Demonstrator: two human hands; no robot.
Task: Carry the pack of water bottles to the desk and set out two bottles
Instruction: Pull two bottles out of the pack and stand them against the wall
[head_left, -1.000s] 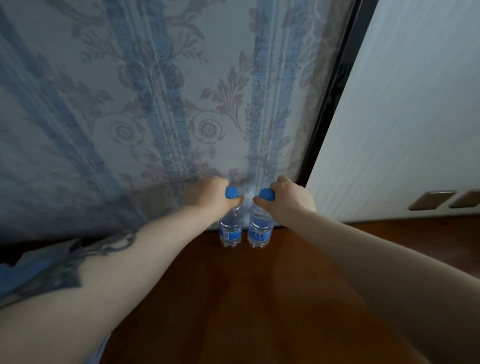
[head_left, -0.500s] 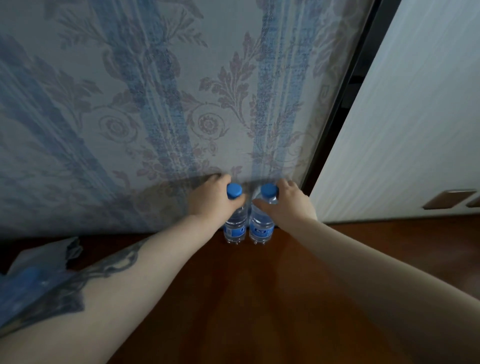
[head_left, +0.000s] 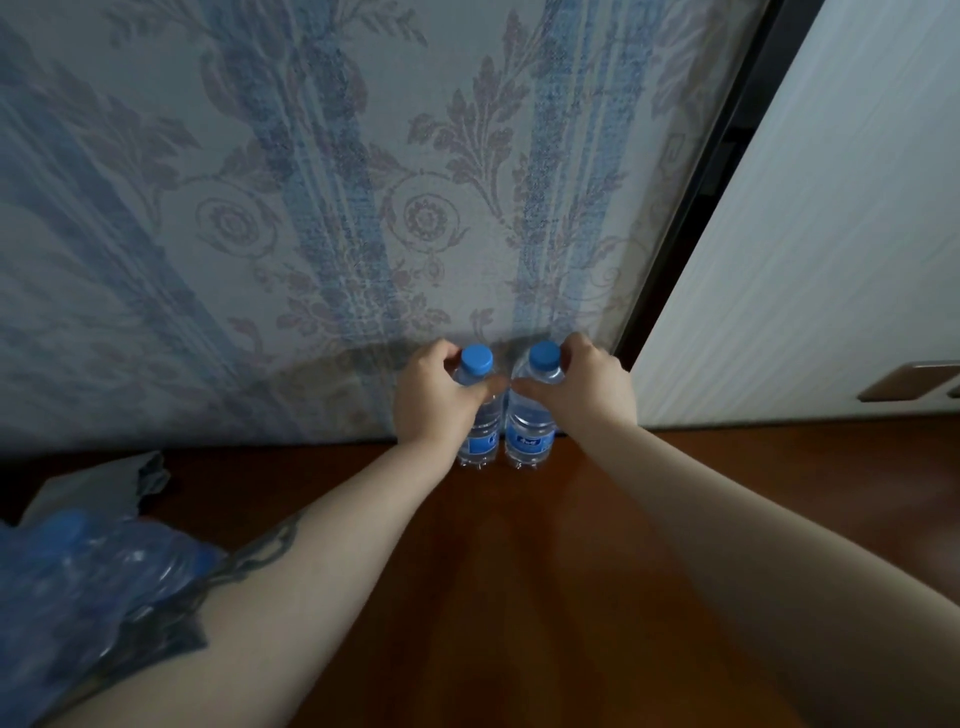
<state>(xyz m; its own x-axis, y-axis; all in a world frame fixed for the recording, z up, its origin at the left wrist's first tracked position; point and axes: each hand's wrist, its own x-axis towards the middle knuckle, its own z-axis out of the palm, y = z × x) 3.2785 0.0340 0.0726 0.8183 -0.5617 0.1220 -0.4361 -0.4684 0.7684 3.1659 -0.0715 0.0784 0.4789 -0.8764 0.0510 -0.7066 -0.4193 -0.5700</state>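
Where the bottles stand: left bottle (head_left: 478, 441) and right bottle (head_left: 529, 423) are upright, side by side and about touching, far on the tabletop (head_left: 519, 597) against the wall (head_left: 311, 208).
left hand (head_left: 434, 397): curled round the left bottle's shoulder, just under its cap.
right hand (head_left: 582, 389): curled round the right bottle's shoulder likewise.
step: probably the setting-down; feel both bases sit flat, then ease the fingers off outward so neither bottle tips.
pack (head_left: 88, 582): near left on the tabletop, under the left forearm, well apart from the pair.
edges: wall just behind; white door (head_left: 831, 234) close on the right.
room: open wood lies on the near side of the bottles; draw the arms back that way, with the left lifted over the pack.
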